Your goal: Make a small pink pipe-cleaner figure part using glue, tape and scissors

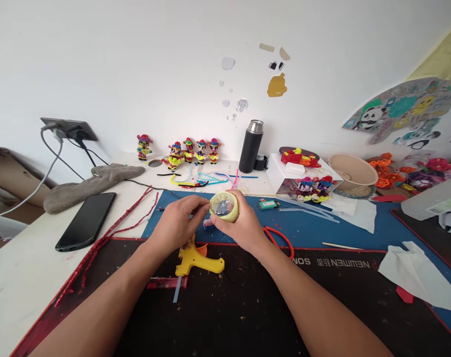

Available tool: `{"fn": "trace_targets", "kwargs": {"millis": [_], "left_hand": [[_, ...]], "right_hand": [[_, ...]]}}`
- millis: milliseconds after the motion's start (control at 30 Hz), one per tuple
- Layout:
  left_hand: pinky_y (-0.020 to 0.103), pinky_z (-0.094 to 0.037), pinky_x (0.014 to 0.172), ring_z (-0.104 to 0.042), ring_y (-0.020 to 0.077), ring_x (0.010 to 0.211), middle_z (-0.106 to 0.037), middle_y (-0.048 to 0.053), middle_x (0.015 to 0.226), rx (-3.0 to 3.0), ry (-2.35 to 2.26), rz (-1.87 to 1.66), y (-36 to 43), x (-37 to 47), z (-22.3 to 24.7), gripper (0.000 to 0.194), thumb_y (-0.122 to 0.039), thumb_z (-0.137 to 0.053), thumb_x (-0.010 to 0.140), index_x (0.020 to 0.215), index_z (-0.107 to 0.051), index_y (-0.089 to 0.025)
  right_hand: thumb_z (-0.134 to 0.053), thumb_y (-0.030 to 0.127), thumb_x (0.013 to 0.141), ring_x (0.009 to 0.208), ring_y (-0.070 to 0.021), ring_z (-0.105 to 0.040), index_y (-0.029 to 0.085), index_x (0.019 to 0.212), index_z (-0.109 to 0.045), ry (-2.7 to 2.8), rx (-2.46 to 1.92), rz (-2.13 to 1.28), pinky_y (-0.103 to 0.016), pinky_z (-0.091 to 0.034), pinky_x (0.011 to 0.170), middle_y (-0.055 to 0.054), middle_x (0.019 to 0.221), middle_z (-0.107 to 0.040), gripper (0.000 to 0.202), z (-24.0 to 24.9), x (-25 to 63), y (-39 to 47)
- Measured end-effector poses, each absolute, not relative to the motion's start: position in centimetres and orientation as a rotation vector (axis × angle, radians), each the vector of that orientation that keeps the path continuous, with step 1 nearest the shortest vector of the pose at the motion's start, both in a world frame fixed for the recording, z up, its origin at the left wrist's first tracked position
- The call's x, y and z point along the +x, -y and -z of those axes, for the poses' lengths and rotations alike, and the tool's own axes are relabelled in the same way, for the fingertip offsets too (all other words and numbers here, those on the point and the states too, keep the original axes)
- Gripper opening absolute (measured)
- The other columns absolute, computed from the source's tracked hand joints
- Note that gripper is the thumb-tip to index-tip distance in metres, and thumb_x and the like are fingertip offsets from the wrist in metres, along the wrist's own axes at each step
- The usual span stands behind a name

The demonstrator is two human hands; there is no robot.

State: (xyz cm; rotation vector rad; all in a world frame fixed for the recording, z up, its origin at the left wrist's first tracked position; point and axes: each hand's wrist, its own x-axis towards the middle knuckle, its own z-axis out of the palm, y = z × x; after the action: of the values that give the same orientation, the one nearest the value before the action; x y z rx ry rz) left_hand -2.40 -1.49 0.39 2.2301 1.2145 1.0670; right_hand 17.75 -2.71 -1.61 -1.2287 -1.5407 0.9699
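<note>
In the middle of the head view, my right hand is wrapped around a round clear plastic cup with a pale yellow-green band about its rim. My left hand is at the cup's left side, thumb and forefinger pinched close by the rim. Whatever those fingertips hold, if anything, is too small to make out. Below the hands a yellow glue gun lies on its side, a translucent glue stick poking out of its back. Red-handled pliers or scissors, partly hidden, lie right of my right wrist.
Dark red fuzzy stems and a phone lie at left. Along the wall stand several small fuzzy figurines and a black thermos. At right are a white box, a beige bowl and crumpled white paper.
</note>
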Motion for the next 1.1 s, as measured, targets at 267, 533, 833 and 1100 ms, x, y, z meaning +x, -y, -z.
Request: {"fn": "trace_targets", "kwargs": {"millis": [267, 533, 833, 1100], "left_hand": [[0.029, -0.046, 0.063, -0.063, 0.018, 0.063, -0.071, 0.0, 0.069, 2.129, -1.287, -1.102, 1.9, -2.0, -0.6, 0.022, -0.037, -0.063, 0.097, 0.085, -0.073, -0.022], [0.03, -0.048, 0.065, -0.064, 0.0188, 0.066, -0.073, 0.002, 0.073, 1.947, -1.305, -1.125, 1.8, -2.0, -0.3, 0.029, -0.046, -0.066, 0.099, 0.088, -0.075, -0.021], [0.049, -0.043, 0.122, -0.055, 0.0362, 0.144, -0.066, 0.013, 0.149, 2.076, -0.862, -1.106, 1.9, -3.1, -1.0, 0.062, -0.061, -0.083, 0.089, 0.142, -0.071, -0.031], [0.044, -0.054, 0.103, -0.07, 0.0354, 0.114, -0.078, 0.013, 0.119, 1.946, -1.119, -1.13, 1.8, -2.8, -1.4, 0.046, -0.062, -0.08, 0.087, 0.109, -0.076, -0.023]], "right_hand": [[-0.088, 0.044, 0.077, 0.096, -0.0254, -0.07, 0.028, 0.123, -0.057, 1.575, -1.215, -0.99, -0.038, -0.055, 0.086, -0.003, 0.109, -0.074, 0.058, 1.6, 17.7, 3.0], [-0.087, 0.042, 0.079, 0.088, -0.021, -0.069, 0.027, 0.121, -0.055, 1.44, -1.097, -1.126, -0.035, -0.057, 0.08, -0.001, 0.104, -0.071, 0.055, 1.3, 17.4, 2.9], [-0.073, 0.072, 0.088, 0.046, -0.01, -0.053, 0.023, 0.117, -0.052, 1.285, -0.867, -1.654, -0.02, -0.036, 0.039, 0.006, 0.073, -0.061, 0.061, 0.5, 16.9, 3.9], [-0.053, 0.093, 0.09, 0.048, -0.0118, -0.061, 0.022, 0.108, -0.058, 1.3, -0.832, -1.77, -0.021, -0.036, 0.039, 0.003, 0.077, -0.06, 0.073, 0.7, 17.2, 3.6]]}}
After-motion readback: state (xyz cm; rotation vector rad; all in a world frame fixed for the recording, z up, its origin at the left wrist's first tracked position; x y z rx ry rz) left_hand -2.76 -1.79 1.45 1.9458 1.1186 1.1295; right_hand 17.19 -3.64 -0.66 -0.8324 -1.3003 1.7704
